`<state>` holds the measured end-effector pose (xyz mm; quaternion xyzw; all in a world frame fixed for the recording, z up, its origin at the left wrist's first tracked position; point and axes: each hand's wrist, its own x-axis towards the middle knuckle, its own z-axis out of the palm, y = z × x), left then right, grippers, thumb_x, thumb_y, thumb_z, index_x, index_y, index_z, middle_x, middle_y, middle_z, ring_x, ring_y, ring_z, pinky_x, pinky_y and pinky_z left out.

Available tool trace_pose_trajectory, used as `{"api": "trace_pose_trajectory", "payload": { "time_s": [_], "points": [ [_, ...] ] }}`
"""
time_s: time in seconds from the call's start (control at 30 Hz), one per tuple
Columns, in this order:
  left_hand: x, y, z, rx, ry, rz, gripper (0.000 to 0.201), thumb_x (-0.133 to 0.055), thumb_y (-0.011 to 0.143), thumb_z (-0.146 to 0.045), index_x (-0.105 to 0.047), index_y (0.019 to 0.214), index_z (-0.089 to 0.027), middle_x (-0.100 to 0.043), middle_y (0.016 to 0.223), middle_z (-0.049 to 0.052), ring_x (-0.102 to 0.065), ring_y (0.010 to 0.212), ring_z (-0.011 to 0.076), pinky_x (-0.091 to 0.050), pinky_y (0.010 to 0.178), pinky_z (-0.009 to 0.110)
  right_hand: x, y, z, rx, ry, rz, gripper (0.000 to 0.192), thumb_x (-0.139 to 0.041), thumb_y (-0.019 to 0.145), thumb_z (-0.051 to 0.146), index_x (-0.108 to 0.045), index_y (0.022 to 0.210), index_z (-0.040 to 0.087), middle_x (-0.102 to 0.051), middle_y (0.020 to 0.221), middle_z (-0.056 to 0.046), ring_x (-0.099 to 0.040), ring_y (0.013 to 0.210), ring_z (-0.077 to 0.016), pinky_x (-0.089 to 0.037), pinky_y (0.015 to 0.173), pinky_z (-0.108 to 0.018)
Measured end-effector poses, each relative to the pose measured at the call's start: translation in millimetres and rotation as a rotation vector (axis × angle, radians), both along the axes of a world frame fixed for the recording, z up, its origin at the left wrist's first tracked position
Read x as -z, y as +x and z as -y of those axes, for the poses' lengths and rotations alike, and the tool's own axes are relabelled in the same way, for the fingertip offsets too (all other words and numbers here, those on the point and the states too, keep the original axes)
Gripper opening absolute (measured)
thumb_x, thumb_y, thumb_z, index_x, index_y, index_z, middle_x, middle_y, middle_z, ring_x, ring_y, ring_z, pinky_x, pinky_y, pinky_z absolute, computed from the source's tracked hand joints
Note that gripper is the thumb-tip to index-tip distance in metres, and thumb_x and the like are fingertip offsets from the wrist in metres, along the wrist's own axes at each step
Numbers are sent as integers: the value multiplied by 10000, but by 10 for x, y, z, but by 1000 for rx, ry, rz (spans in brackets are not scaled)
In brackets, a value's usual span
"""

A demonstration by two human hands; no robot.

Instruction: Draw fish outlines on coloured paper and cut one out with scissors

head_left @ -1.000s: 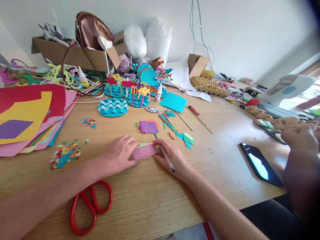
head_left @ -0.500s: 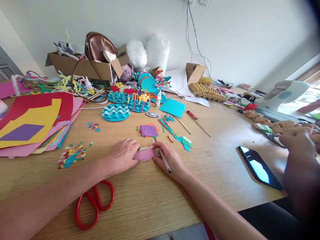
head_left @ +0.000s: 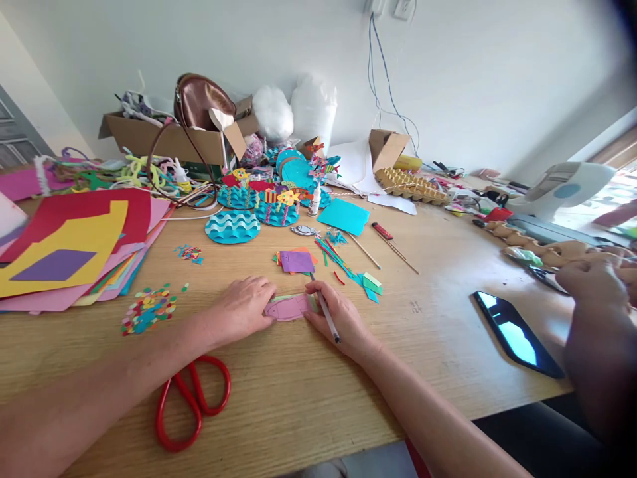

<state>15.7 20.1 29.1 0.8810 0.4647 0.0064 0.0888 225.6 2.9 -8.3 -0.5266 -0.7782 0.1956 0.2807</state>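
A pink paper fish (head_left: 288, 307) lies flat on the wooden table (head_left: 308, 392), on top of a pale green paper strip. My left hand (head_left: 243, 307) presses down on its left end with the fingertips. My right hand (head_left: 338, 317) grips a white pencil (head_left: 327, 316), its tip at the right end of the fish. Red-handled scissors (head_left: 192, 398) lie near my left forearm.
Coloured paper sheets (head_left: 70, 249) are stacked at left, with confetti dots (head_left: 148, 309) beside them. Blue wave discs (head_left: 233, 226), paper scraps (head_left: 297, 261), cardboard boxes (head_left: 164, 136) and an egg tray (head_left: 411, 185) crowd the back. A phone (head_left: 515, 335) lies at right by another person's hand (head_left: 594, 282).
The view has tilted up slightly. Both hands stay on the pink fish, with the pencil shifted only a little.
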Motion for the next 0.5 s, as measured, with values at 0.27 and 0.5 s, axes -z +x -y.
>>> {"api": "trace_pose_trajectory", "payload": {
  "time_s": [0.27, 0.5],
  "points": [
    [4, 13, -10, -9, -12, 18, 63, -549, 749, -192, -556, 810, -180, -616, 895, 66, -582, 853, 229, -445, 741, 332, -27, -16, -7, 16, -20, -1, 387, -633, 671, 122, -542, 1040, 198, -622, 846, -19, -570, 777, -176, -425, 691, -274],
    [52, 18, 11, 0, 9, 55, 76, -525, 757, -170, -556, 825, -184, -620, 885, 55, -582, 841, 221, -439, 726, 325, 22, 1, -16, -15, -3, -21, 406, -628, 673, 110, -521, 1055, 196, -638, 966, -41, -571, 832, -180, -427, 732, -284]
  ]
}}
